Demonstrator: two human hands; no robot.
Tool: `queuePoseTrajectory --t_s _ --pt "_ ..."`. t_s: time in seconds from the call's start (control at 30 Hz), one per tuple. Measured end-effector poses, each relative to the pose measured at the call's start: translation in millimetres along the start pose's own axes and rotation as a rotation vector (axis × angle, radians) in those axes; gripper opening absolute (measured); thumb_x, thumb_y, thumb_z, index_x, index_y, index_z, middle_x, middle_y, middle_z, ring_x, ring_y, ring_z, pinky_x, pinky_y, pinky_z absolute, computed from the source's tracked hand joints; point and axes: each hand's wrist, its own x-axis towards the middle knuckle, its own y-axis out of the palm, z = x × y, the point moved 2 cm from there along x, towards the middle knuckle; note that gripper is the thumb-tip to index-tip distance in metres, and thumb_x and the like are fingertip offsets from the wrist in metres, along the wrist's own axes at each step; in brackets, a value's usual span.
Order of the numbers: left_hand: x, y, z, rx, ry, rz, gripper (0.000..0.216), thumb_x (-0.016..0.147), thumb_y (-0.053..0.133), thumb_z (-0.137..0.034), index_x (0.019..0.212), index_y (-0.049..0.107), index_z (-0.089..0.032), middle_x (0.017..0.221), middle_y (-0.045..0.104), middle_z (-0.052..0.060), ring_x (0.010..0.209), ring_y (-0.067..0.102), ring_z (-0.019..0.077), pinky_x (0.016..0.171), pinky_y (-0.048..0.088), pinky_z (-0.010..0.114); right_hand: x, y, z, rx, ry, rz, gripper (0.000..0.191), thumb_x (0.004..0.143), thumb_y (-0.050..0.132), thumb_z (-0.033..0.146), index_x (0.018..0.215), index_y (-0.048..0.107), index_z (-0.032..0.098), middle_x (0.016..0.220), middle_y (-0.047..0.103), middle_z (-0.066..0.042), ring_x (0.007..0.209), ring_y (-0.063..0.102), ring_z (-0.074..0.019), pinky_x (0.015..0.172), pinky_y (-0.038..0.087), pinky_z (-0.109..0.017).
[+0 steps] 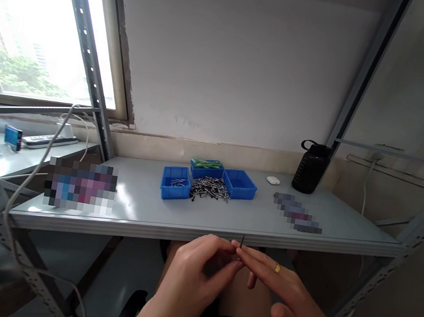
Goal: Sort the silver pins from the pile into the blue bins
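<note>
My left hand [195, 273] and my right hand [279, 290] meet below the front edge of the grey table [250, 222], over my lap. The left fingers are curled in a pinch around a small dark screw [242, 242] that sticks up between the fingertips. The right hand's fingers are stretched out flat, their tips touching the left fingertips at the screw; a gold ring sits on one finger. On the table lies a pile of dark screws [210, 188] between three blue bins: a left bin [175, 182] with a few screws, a back bin [206, 167] with green parts, and a right bin [239, 184].
A dark water bottle [311, 166] stands at the back right, a small white object [273, 180] beside it. Blurred patches lie at the table's left and right. Grey shelf posts frame both sides. A white power strip [49, 139] and cables rest on the neighbouring left table under the window.
</note>
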Motion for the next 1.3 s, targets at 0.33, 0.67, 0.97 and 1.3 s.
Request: queuePoseTrajectory --t_s 0.33,0.67,0.97,1.3 --pt "-0.8 -0.3 1.6 0.106 0.106 -0.053 0.008 0.085 0.061 -0.012 0.086 0.066 -0.017 0.080 0.069 0.003 0.071 0.062 0.0139 0.069 0.049 0.023 0.1 0.3 -2.1 0.023 -0.018 0.015 0.058 0.097 0.029 0.058 0.148 0.034 0.030 0.148 0.043 -0.006 0.131 0.047 -0.0249 0.095 0.053 -0.037" --pt "-1.4 1.8 2.4 0.188 0.245 -0.142 0.005 0.084 0.062 -0.014 0.086 0.064 -0.017 0.079 0.068 0.004 0.072 0.064 0.0158 0.064 0.049 0.024 -2.3 1.3 -6.0 0.038 -0.004 0.078 0.060 0.097 0.029 0.058 0.150 0.027 0.030 0.152 0.036 -0.006 0.132 0.046 -0.0258 0.102 0.046 -0.040" --pt "-2.0 3.6 3.2 0.174 0.265 -0.143 0.007 0.085 0.061 -0.014 0.089 0.064 -0.018 0.079 0.067 0.003 0.074 0.064 0.0157 0.064 0.049 0.024 -1.5 -0.2 -6.2 0.047 -0.001 0.063 0.058 0.097 0.032 0.056 0.149 0.030 0.031 0.149 0.041 -0.006 0.126 0.051 -0.0248 0.098 0.048 -0.037" --pt "-2.4 -1.1 -0.2 0.185 0.238 -0.130 0.008 0.084 0.060 -0.011 0.085 0.063 -0.018 0.075 0.066 0.001 0.069 0.061 0.0138 0.063 0.047 0.023 -0.4 0.3 -8.2 0.052 0.010 -0.039 0.054 0.099 0.033 0.052 0.149 0.029 0.032 0.146 0.046 -0.007 0.107 0.061 -0.0207 0.083 0.052 -0.030"
